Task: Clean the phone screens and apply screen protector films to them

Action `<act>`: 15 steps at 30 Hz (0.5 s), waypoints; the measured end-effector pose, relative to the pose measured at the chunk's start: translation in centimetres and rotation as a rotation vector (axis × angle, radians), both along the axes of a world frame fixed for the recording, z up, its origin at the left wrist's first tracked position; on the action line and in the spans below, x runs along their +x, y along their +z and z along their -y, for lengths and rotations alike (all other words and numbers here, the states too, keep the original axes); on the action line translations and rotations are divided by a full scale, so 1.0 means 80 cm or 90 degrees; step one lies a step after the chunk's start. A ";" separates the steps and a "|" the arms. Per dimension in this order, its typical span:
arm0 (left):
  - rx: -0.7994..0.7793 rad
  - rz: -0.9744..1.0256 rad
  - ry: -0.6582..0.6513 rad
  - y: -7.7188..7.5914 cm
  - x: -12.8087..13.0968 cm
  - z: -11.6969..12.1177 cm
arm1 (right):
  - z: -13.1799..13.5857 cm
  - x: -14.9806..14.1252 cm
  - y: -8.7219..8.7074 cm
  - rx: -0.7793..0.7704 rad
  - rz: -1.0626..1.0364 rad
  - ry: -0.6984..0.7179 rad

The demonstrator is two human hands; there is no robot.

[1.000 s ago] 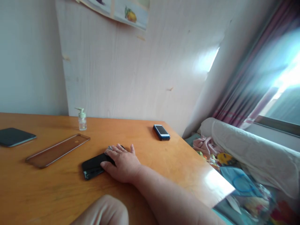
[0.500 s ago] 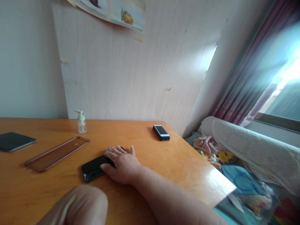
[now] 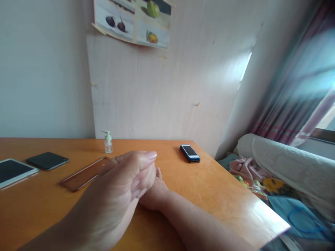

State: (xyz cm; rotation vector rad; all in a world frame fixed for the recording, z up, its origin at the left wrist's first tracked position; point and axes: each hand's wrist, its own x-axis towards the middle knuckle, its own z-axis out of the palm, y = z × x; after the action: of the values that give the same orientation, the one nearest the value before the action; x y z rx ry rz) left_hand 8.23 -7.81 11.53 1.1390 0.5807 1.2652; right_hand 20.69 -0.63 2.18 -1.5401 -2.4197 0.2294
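Note:
My left hand [image 3: 117,191] is raised in the near middle, close to the camera. Its thumb stretches right over fingers that look curled in; whatever they may hold is hidden. Behind it, my right hand [image 3: 154,195] rests low over the table, mostly covered by the left. One outer finger sticks up, the others are out of sight. The black phone under my right hand earlier is now hidden behind my hands. Left of them lies a clear brownish phone case [image 3: 78,177], partly covered by my left hand.
On the orange wooden table [image 3: 214,195] stand a small pump bottle [image 3: 108,143] and a white-fronted phone [image 3: 190,152] on a dark stack. A dark flat tablet-like thing [image 3: 47,160] and a white-framed tablet [image 3: 13,172] lie left. Beyond the right edge are cloths and bags [image 3: 295,212].
My left hand has risen from the bottom edge toward my right hand and now blocks the phone. The view has turned left, bringing the white-framed tablet into sight.

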 end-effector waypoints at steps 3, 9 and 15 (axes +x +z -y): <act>0.006 0.000 0.007 0.015 0.022 -0.027 | 0.003 0.000 0.002 0.002 -0.012 0.033; -0.020 0.002 -0.008 -0.023 0.025 -0.064 | 0.008 0.000 0.006 0.001 -0.054 0.028; -0.078 0.051 -0.035 -0.033 0.022 -0.077 | 0.010 -0.001 0.005 0.008 -0.074 0.030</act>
State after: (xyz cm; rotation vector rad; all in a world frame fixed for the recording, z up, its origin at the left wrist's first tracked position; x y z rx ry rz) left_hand 10.01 -1.63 8.85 0.9920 0.5550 1.2063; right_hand 20.59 -1.42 2.58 -1.4247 -2.3651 0.3034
